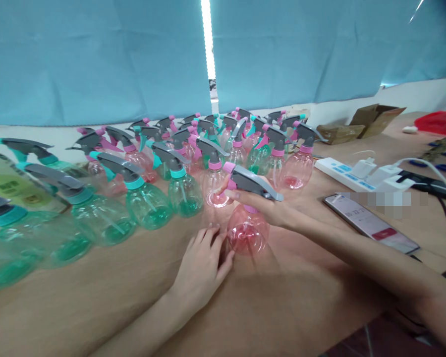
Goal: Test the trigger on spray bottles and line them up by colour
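Note:
A pink spray bottle (247, 234) with a grey and pink spray head stands upright near the middle of the table. My right hand (262, 199) is closed around its neck, just under the spray head, which hides part of the fingers. Beside the bottle's lower left side, my left hand (204, 258) rests palm down on the table, holding nothing, its fingers stretched out; I cannot tell whether the thumb touches the bottle. Just behind stand another pink spray bottle (214, 186) and a green spray bottle (186, 194).
Several more green and pink spray bottles crowd the left and back, including a green one (148, 206). To the right lie a phone (371, 223) and a white power strip (344, 173) with plugs and cables. Behind them are a cardboard box (375, 120) and a red bag (438, 122).

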The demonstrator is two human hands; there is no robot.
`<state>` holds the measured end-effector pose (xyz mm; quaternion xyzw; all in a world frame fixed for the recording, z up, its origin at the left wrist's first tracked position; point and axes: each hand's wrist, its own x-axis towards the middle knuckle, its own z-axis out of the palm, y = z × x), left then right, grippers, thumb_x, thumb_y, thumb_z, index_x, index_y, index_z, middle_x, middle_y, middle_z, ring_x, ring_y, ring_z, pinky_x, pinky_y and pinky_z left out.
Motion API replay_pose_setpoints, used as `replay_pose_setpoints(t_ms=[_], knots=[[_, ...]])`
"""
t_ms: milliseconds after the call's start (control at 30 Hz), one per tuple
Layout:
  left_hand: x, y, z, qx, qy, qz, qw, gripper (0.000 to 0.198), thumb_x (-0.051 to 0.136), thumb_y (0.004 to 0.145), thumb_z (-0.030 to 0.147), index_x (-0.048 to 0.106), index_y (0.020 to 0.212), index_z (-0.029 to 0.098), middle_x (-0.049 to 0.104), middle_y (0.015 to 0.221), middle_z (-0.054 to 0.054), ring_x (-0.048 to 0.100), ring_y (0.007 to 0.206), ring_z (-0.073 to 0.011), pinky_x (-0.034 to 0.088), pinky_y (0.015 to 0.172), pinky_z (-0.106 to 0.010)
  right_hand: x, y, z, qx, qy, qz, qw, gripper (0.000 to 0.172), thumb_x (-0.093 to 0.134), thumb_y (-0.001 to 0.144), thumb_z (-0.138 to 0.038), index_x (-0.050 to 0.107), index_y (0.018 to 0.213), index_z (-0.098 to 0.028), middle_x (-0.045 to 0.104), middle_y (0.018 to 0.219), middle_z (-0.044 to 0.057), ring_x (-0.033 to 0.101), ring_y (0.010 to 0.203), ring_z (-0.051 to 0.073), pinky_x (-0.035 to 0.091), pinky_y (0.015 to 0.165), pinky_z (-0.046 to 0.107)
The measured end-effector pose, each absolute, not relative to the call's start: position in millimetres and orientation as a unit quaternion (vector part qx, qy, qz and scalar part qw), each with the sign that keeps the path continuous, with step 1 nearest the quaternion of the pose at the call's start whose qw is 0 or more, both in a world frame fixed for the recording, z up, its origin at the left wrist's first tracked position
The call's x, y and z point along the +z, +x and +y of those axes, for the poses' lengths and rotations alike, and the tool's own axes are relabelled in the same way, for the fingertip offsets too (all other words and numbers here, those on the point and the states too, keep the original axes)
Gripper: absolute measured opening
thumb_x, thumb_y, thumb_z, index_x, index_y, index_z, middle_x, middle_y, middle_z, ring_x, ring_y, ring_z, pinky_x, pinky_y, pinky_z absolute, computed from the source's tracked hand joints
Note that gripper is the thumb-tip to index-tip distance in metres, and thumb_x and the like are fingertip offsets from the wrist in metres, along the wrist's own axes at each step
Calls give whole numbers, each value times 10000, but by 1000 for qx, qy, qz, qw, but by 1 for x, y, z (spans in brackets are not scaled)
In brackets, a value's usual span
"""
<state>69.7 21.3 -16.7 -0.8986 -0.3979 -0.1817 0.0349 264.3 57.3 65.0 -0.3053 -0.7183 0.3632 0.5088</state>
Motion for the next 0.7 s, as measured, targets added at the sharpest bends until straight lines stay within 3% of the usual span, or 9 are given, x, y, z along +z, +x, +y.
replay_pose_setpoints(t_ms=[300, 500, 700], knots=[[-14, 70, 20, -175, -898, -402, 32, 273, 489, 959, 306, 584, 1159, 147, 609, 1220, -153, 555, 1137, -323, 482, 904, -482, 65, 265, 58, 341, -301, -728, 512, 342, 626, 844, -403, 429, 639, -214, 333, 618, -57, 289, 553, 95, 273, 535, 274], [-13, 70, 19, -171, -898, -405, 27, 287, 521, 947, 298, 587, 1173, 134, 605, 1224, -158, 552, 1144, -323, 477, 918, -471, 61, 266, 60, 313, -313, -729, 522, 293, 618, 848, -429, 503, 695, -207, 451, 668, -35, 388, 593, 105, 305, 544, 276], [-15, 71, 20, -166, -897, -409, 27, 286, 525, 941, 293, 581, 1177, 143, 604, 1236, -151, 549, 1147, -322, 475, 924, -481, 62, 265, 60, 309, -294, -735, 527, 376, 628, 848, -394, 374, 639, -212, 317, 627, -59, 259, 546, 84, 255, 525, 269]])
